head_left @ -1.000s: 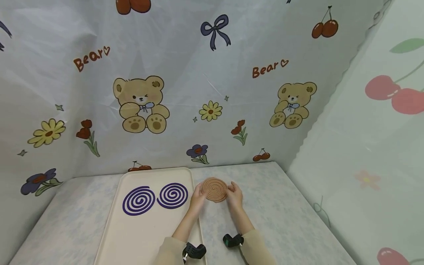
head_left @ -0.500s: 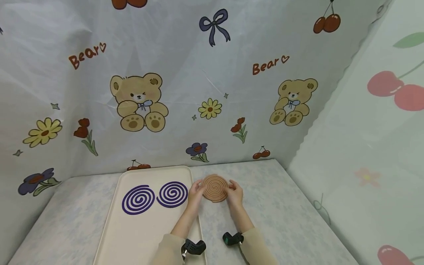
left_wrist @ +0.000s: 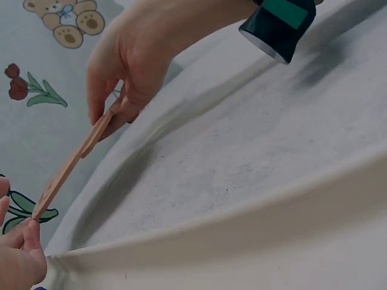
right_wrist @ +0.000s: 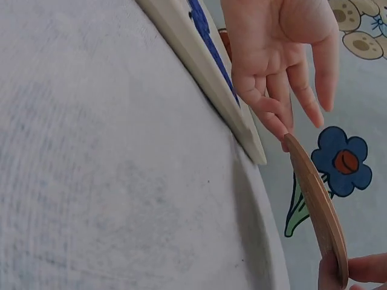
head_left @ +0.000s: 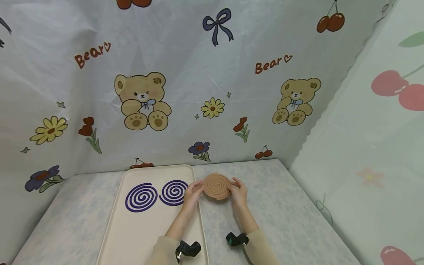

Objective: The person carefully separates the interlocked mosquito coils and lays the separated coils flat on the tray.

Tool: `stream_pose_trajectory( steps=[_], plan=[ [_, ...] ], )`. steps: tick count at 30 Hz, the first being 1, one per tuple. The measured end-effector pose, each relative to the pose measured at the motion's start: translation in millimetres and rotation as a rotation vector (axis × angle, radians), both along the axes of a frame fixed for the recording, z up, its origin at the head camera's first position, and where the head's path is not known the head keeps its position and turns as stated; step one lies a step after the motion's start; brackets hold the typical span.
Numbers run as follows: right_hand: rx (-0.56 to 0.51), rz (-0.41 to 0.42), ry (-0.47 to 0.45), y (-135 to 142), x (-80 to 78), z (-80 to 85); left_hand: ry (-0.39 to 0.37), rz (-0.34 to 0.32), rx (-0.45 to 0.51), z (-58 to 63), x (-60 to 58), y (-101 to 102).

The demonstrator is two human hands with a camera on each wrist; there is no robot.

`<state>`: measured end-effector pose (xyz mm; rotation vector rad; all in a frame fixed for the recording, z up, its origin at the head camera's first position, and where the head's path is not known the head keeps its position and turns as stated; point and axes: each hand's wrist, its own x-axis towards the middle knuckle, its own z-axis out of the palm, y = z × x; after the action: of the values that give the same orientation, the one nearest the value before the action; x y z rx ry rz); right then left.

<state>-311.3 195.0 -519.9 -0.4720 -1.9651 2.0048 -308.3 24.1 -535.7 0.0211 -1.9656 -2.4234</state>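
A flat brown clay coil (head_left: pixel 216 186), wound in a tight spiral, is held up between both hands above the table. My left hand (head_left: pixel 193 193) pinches its left edge with the fingertips, while the other fingers stretch out loosely, as the right wrist view shows. At the opposite edge, my right hand (head_left: pixel 238 192) pinches the coil between thumb and fingers. Seen edge-on in the left wrist view, the clay coil (left_wrist: pixel 66 169) is thin and spans the gap between the two hands. Its broad face is turned toward the head camera.
A cream tray (head_left: pixel 149 235) lies left of the coil, its right rim under my left forearm. On it are two purple spirals (head_left: pixel 141 197), the right one partly covered by my left hand. Behind the table (head_left: pixel 291 221) hangs a bear-print cloth (head_left: pixel 185 55).
My left hand has shifted a little leftward, from overlapping the coil's face to its edge, and now covers part of the right purple spiral. Both hands still hold the coil.
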Motion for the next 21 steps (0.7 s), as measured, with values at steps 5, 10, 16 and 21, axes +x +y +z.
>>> stream_pose_trajectory(
  steps=[5,10,16,21],
  plan=[
    [-0.01,0.038,0.012,-8,9.2,13.6,0.036,0.045,-0.064,5.2,8.6,-8],
    [-0.045,0.083,0.015,-16,20.0,22.1,0.082,0.017,-0.106,14.2,24.5,-18],
    [-0.087,0.147,0.02,-30,35.9,30.0,0.08,0.091,-0.079,27.8,44.9,-35],
    [-0.122,0.241,0.007,-45,51.5,36.2,0.043,0.127,-0.002,34.8,56.4,-60]
  ],
)
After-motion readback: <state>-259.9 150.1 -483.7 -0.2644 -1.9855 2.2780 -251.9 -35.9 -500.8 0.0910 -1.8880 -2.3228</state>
